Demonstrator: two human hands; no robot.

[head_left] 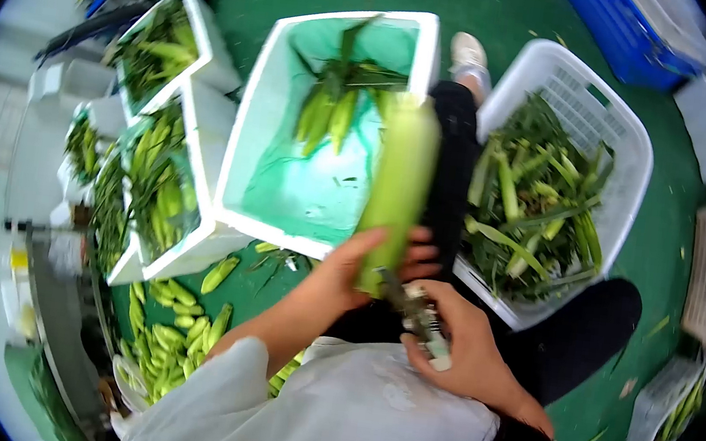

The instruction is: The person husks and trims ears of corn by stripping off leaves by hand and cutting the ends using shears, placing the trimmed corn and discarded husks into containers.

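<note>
My left hand (350, 259) is wrapped round the lower part of a green ear of corn (404, 165), which stands nearly upright and is smeared by motion. In my right hand (474, 343) is a small metal cutting tool (422, 314), perhaps pruning shears; my fingers hide part of its handle. Its dark blade end is at the bottom end of the ear, close to my left fingers. Behind the ear is a white foam box (248, 113) with a green lining, holding several leafy ears of corn (330, 118).
A white plastic basket (634, 178) of cut husks and leaves (538, 198) stands at right, beside my legs. More foam boxes (209, 143) with leafy corn are at left. Trimmed ears (169, 343) lie piled on the green floor. A blue crate (627, 34) is at far right.
</note>
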